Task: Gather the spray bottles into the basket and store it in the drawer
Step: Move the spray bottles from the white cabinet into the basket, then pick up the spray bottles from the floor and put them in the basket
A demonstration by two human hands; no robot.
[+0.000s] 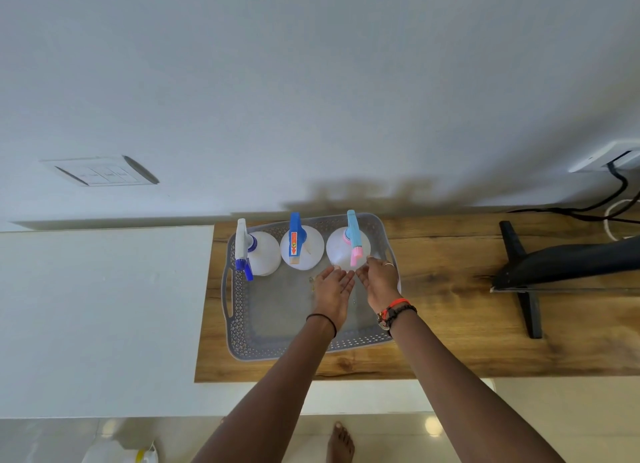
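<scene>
Both my left hand (333, 289) and right hand (379, 282) hang open and empty by the pink-trigger bottle (348, 249), at two o'clock in the basket (242, 338). All three bottles stand loose; I judge a jerky lift could topple them

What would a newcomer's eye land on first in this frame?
Three translucent white spray bottles stand in a row along the far side of the grey perforated plastic basket on the wooden shelf: the blue-and-white-triggered bottle, the blue-triggered bottle and the pink-and-light-blue-triggered bottle. Both open hands, the left hand and right hand, reach in beside that last bottle.
</scene>
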